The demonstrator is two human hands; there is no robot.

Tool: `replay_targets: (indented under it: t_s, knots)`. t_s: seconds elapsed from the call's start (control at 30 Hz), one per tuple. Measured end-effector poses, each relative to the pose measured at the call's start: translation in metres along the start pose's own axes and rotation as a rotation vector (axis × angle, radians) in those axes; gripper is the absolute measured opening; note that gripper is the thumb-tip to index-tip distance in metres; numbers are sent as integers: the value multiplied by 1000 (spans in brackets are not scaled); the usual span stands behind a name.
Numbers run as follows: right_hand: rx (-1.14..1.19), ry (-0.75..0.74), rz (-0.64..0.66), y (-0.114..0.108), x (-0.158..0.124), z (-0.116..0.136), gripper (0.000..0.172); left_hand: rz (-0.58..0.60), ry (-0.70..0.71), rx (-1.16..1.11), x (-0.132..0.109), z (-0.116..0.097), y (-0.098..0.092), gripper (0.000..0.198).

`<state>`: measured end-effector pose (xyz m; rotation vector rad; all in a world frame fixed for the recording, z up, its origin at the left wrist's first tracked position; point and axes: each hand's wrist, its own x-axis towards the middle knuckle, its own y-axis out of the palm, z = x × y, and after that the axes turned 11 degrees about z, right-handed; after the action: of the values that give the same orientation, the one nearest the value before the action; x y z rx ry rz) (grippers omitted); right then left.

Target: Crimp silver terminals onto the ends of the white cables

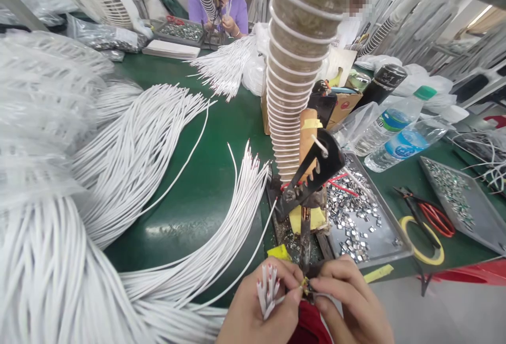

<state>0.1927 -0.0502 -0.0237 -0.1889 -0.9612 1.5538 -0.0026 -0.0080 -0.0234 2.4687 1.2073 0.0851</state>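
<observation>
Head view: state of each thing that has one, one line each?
left hand: shut on a small bunch of white wire ends
right hand: pinching a small yellowish part at the press base
lever press: handle tilted up
metal tray: holds loose metal clips
water bottles: lying on their sides, capped
red-handled scissors: flat on the table; blades unclear

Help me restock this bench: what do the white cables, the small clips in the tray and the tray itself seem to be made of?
White cables: likely plastic-sheathed wire, matte and flexible, since they curve in bundles. Small clips: apparently bright metal, as they glint silver. Tray: looks like dull grey sheet metal with a thin raised rim. The left hand holds several cable ends.
</observation>
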Motion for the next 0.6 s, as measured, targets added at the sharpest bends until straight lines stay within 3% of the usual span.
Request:
replay_targets:
  t_s: [0.07,0.23,0.6]
  knots:
    - [-70,1,-23,2,-4,0,26,5,-14,-13,1,-1,0,15]
    - [-100,69,-192,14,-3,4,26,-139,-21,-101,5,-4,4,14]
    - [-180,-51,-201,13,7,4,22,-233,-35,-182,8,-14,12,12]
